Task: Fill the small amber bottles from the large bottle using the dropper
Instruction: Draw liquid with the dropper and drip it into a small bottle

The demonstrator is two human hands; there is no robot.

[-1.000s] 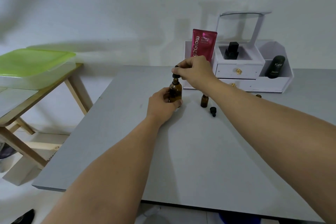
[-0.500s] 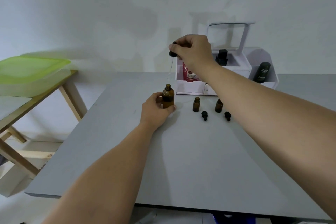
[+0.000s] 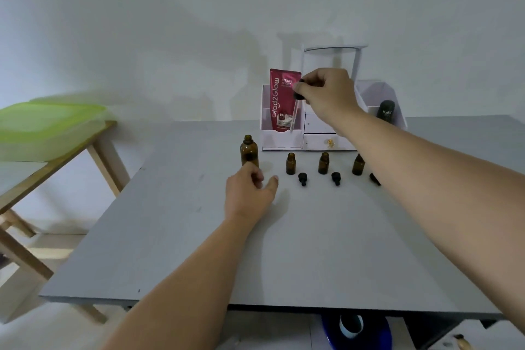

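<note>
The large amber bottle (image 3: 249, 150) stands uncapped on the grey table (image 3: 199, 250). To its right stand three small amber bottles in a row: left (image 3: 290, 163), middle (image 3: 323, 163) and right (image 3: 358, 165), partly behind my right arm. Black caps (image 3: 303, 178) (image 3: 336, 178) lie in front of them. My right hand (image 3: 326, 92) pinches the black bulb of the dropper (image 3: 295, 106), its glass tube hanging above the left small bottle. My left hand (image 3: 248, 193) rests on the table just in front of the large bottle, fingers loose, off the glass.
A white organiser (image 3: 284, 136) with drawers stands at the back, holding a red tube (image 3: 281, 99) and a dark bottle (image 3: 385, 112). A wooden side table (image 3: 56, 156) with a green-lidded box (image 3: 42, 122) is at the left.
My left hand has let go of the large bottle and dropped to the table. My right hand has carried the dropper out of the bottle and to the right.
</note>
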